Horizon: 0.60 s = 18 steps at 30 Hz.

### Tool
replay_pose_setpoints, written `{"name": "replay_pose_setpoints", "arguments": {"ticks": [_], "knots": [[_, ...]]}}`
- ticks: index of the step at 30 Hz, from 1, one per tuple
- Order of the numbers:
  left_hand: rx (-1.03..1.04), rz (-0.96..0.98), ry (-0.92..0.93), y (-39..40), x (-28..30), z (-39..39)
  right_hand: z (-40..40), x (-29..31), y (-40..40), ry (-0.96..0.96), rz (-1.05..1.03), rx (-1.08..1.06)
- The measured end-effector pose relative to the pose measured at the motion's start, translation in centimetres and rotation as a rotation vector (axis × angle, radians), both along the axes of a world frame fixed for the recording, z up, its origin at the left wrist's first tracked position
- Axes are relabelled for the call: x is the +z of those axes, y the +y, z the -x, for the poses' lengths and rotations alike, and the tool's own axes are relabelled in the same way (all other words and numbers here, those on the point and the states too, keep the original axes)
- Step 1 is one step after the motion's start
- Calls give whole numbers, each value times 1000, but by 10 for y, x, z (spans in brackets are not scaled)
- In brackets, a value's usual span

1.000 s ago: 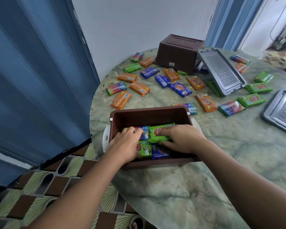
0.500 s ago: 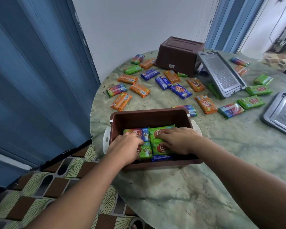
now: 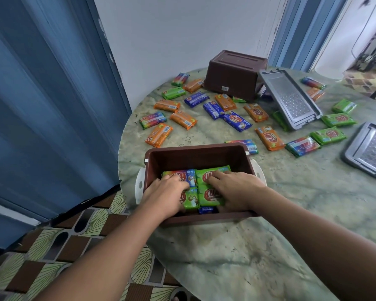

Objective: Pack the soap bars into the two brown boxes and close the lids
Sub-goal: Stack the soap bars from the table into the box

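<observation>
**In the near box, both hands on the soap**

At the table's (image 3: 237, 253) near-left edge sits the open brown box (image 3: 195, 152), soap bars (image 3: 211, 197) packed flat inside. Left hand (image 3: 165, 195) lies over the left-side bars, fingers loosely bent, pressing. Right hand (image 3: 233, 190) lies flat on the green bars, fingers extended. Beyond, loose bars (image 3: 182, 119) dot the tabletop; the second box (image 3: 233, 74) stands upturned at the far edge, grey lids (image 3: 291, 99) beside it.

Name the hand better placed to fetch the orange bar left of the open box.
Left. The left hand is nearer that orange bar; the right hand would cross over the brown box.
</observation>
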<state>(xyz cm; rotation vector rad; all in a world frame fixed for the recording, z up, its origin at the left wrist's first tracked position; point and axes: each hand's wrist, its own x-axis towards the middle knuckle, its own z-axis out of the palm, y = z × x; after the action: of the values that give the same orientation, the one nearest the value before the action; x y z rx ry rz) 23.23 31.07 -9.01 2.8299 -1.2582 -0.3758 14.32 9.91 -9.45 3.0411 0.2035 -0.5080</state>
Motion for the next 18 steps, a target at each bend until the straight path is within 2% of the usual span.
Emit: {"name": "replay_pose_setpoints", "arguments": {"ticks": [4,12,15,18], "knots": [[-6,0,-6,0,-2,0,1,0,0,25,32,56],[-6,18,10,0,-5,-4,3,5,2,-4,1,-7],[19,126,22,1,-5,-4,4,6,2,-7,-12,-30],[84,396,53,5,-6,-6,3,6,2,-15,-22,-51]]}}
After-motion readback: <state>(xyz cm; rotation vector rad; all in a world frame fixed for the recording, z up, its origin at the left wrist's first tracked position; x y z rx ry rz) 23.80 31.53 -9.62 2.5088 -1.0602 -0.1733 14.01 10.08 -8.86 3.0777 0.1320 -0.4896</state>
